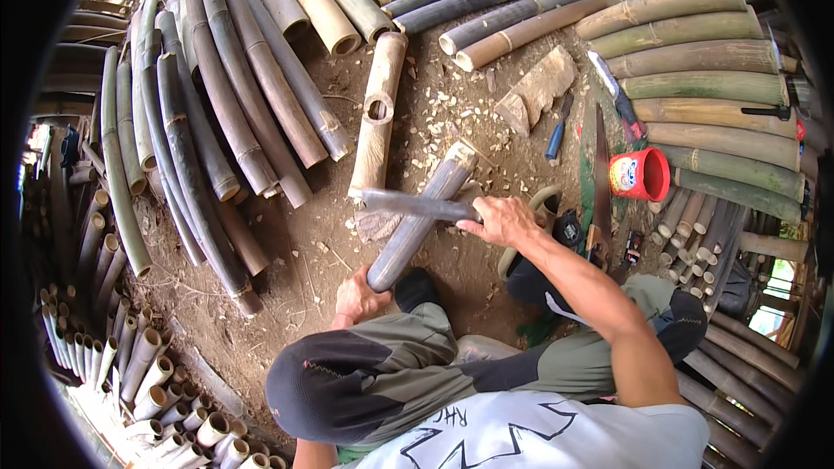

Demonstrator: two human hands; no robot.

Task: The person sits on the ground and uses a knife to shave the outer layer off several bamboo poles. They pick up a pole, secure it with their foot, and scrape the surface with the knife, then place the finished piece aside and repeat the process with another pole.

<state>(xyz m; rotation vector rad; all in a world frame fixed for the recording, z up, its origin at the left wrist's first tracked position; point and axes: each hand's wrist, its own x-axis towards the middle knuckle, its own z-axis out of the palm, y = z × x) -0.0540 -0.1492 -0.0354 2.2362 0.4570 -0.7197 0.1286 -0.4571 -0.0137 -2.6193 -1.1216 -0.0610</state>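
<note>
A short dark bamboo section (421, 219) lies tilted across the dirt in front of my knees. My left hand (359, 298) grips its near end. My right hand (499, 219) is closed on the handle of a broad dark blade (408, 203), which lies crosswise on top of the bamboo section about halfway along it. A pale bamboo piece with a round hole (379, 108) lies just beyond, pointing away from me.
Long bamboo poles (217, 104) fan out at left and along the top. Green and tan poles (704, 78) are stacked at right. A red cup (641, 175), a saw (601, 182), a blue-handled tool (556, 135) and a wood block (539, 87) lie on the chip-strewn dirt. Short cut tubes (148, 373) are piled at lower left.
</note>
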